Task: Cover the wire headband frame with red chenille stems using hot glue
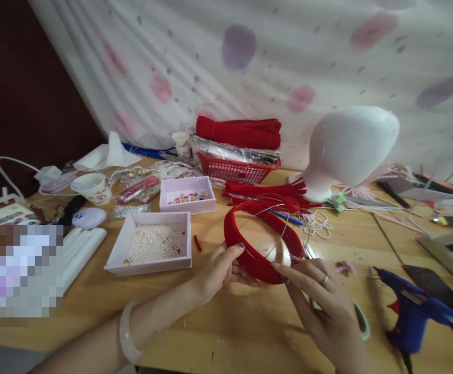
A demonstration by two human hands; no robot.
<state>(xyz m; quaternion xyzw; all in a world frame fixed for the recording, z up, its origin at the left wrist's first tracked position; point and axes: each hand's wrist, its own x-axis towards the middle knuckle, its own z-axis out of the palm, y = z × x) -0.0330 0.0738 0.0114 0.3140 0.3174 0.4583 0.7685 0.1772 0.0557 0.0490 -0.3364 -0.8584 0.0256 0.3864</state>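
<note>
A red fabric-covered ring (263,270) with thin wires arching over it and a small red disc (291,204) on top is held above the table. My left hand (222,267) grips its left side, thumb on the outside near the rim and fingers beneath. On the front right side, the fingers of my right hand (320,296) press against the band. Part of a pair of scissors (361,321) shows behind my right hand. Left of the ring, a small red piece (197,243) lies near a white box of pearl beads (156,244).
A blue glue gun (409,306) rests at the right. Behind are a smaller box (187,195) of colored gems, a red basket (238,169), red strips (265,191) and a white foam head (351,145). A paper cup (92,188) stands at the left.
</note>
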